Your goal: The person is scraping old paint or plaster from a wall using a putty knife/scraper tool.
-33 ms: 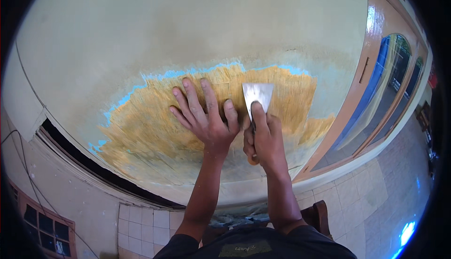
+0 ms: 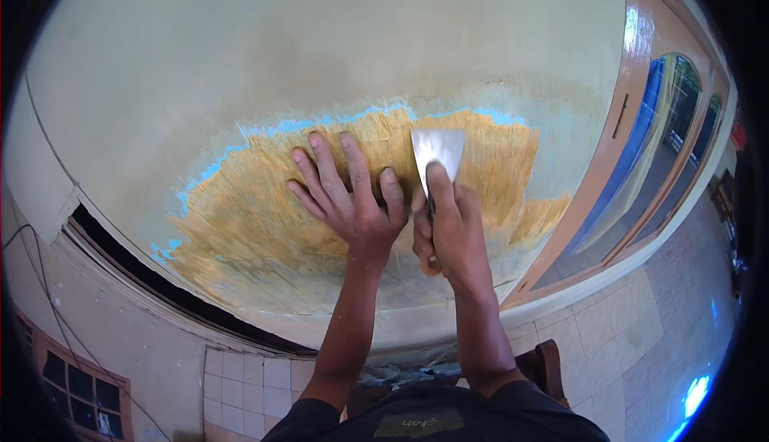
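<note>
pressing my left hand [image 2: 346, 193] flat on the wall [image 2: 320, 57], fingers spread and pointing up, wrist straight below it. my right hand [image 2: 450, 226] sits just beside it, clamped around the handle of a scraper [image 2: 436, 153], forefinger laid up the back of the metal blade, which lies against the surface. both hands rest inside the scraped yellow-brown patch [image 2: 256, 226], near its upper edge, where a thin blue paint line [image 2: 320, 125] runs between bare patch and pale paint. beyond the wall's right edge stands a wooden door frame [image 2: 617, 113]; below is tiled floor [image 2: 641, 338]. nothing has shifted from the earlier frame; hands and blade sit the same.
</note>
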Motion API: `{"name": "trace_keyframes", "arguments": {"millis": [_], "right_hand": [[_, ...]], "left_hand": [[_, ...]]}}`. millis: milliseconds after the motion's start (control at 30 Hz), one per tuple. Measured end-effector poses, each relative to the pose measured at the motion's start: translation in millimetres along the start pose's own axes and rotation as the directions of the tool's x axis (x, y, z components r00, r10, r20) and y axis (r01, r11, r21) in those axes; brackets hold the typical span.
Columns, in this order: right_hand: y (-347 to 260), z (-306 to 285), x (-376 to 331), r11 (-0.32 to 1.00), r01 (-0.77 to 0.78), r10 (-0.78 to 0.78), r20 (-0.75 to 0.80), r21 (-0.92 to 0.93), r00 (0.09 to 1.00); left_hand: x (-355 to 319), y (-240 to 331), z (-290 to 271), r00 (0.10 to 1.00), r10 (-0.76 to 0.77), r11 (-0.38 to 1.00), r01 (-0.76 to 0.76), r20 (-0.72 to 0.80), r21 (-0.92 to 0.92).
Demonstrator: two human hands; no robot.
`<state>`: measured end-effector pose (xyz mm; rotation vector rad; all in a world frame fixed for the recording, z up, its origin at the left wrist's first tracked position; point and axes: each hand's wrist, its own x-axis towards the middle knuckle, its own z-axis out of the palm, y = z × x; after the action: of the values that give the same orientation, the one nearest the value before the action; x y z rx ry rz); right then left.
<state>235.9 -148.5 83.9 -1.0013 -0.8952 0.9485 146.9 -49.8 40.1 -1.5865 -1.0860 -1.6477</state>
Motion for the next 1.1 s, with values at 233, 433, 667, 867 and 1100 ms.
{"name": "trace_keyframes", "arguments": {"millis": [233,433,667,867,1100], "right_hand": [[-3,-8,-8,0.993,-0.004,0.001,0.032,0.122,1.000],[-13,-2,7,0.986,0.090,-0.097,0.044,0.140,0.994],[-16,3,9,0.980,0.080,-0.085,0.022,0.180,0.996],[-4,-1,1,0.997,0.035,-0.034,-0.014,0.067,0.999],[-2,-2,7,0.991,0.097,-0.095,-0.028,0.094,0.995]], "left_hand": [[0,11,1,1.000,-0.001,1.000,0.001,-0.009,-0.017],[0,8,2,1.000,-0.009,1.000,0.008,0.018,0.007],[1,8,5,1.000,-0.012,1.000,0.012,0.019,-0.011],[-1,1,4,1.000,0.002,1.000,-0.002,0.024,-0.006],[-2,-1,6,1.000,0.012,1.000,-0.011,0.028,-0.017]]}}
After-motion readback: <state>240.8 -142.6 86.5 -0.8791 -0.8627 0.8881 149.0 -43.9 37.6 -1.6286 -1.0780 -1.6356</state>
